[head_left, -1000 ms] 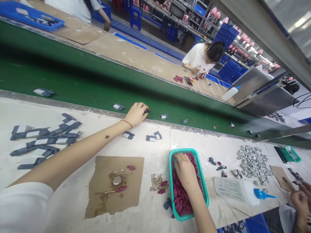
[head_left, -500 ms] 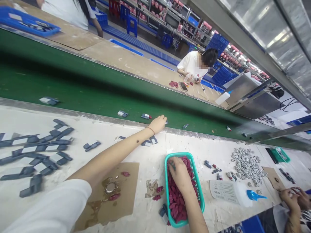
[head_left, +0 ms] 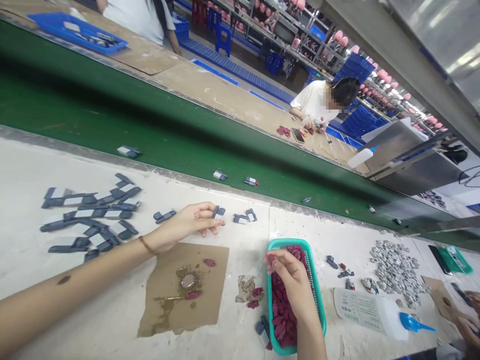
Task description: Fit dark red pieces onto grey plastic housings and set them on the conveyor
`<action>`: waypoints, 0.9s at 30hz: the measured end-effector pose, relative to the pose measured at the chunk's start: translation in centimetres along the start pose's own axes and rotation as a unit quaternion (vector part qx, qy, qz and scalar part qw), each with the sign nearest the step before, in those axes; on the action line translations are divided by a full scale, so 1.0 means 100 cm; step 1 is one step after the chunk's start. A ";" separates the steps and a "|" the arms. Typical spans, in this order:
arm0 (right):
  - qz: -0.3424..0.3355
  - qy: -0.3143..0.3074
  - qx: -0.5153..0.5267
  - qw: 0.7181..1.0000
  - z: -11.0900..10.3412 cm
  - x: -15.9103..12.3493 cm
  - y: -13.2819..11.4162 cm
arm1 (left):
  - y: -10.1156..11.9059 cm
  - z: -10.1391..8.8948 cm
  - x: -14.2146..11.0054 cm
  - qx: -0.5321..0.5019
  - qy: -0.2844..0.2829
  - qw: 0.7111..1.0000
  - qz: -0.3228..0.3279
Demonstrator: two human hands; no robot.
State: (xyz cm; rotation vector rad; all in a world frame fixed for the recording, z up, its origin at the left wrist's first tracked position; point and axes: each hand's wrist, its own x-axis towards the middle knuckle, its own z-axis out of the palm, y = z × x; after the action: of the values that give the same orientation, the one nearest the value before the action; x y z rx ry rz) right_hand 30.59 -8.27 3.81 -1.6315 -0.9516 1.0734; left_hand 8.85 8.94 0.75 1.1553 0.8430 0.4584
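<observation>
My left hand [head_left: 195, 222] is raised over the white table, pinching a small grey-and-white plastic part [head_left: 218, 213] between thumb and fingers. Above the left rim of the green basket [head_left: 318, 300], the fingertips of my right hand [head_left: 292, 275] close on a small dark red piece [head_left: 270, 258]. Many similar dark red pieces [head_left: 283, 315] fill the basket, partly covered by my right hand and wrist. Below my left hand lies brown cardboard [head_left: 213, 310], bearing a wet round cap-like thing [head_left: 189, 281] and a couple of dark red pieces [head_left: 194, 295].
Grey-and-white parts [head_left: 95, 212] spread across the table's left side. Several more ride the green conveyor belt [head_left: 180, 155]. Right of the basket are a white bottle with a blue nozzle [head_left: 375, 312] and a heap of pale pieces [head_left: 397, 270]. A co-worker [head_left: 318, 102] sits across the belt.
My left hand has drawn back from the belt's edge with a grey-and-white part. My right hand has lifted out of the red pieces holding one. The view has shifted, moving the scene rightward.
</observation>
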 end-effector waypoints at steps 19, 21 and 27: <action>0.185 -0.144 0.261 0.936 0.122 0.018 0.016 | -0.056 -0.024 -0.079 -0.163 0.076 0.984 0.009; 0.176 -0.146 0.245 0.942 0.123 0.019 0.021 | -0.056 -0.025 -0.079 -0.153 0.073 0.986 0.004; 0.089 -0.114 0.098 0.985 0.124 0.016 0.030 | -0.056 -0.025 -0.079 -0.149 0.088 0.985 0.007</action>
State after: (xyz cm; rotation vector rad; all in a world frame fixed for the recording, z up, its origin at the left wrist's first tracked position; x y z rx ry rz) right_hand 19.79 -4.09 -1.70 -1.4731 -0.8257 1.4545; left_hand 1.43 2.83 -2.10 0.8534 0.8842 0.6817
